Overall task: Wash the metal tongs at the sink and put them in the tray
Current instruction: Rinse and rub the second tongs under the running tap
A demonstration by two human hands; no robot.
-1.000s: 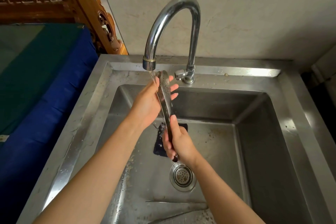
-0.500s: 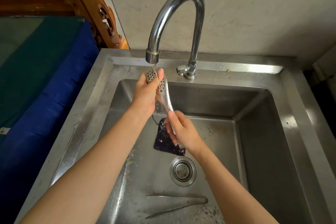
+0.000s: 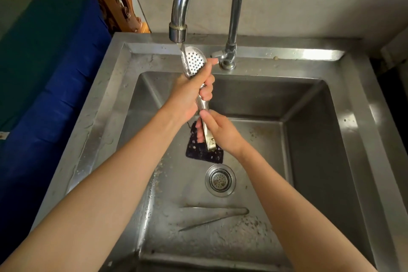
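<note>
The metal tongs (image 3: 194, 62) have perforated spoon-shaped tips and stand nearly upright under the tap spout (image 3: 177, 33), where a thin stream of water runs onto the tips. My left hand (image 3: 189, 93) is wrapped around the upper part of the tongs, just below the tips. Lower down, my right hand (image 3: 217, 132) grips the hinge end above the steel sink (image 3: 309, 139). No tray is in view.
A dark scrub pad (image 3: 203, 152) lies on the sink floor behind the drain strainer (image 3: 220, 180). A second pair of thin metal tongs (image 3: 216, 214) lies near the front of the basin. A blue-covered surface (image 3: 44, 95) sits to the left.
The tongs have turned so the perforated tip faces me under the water. My left hand has closed around the upper part, and the view has moved closer to the sink.
</note>
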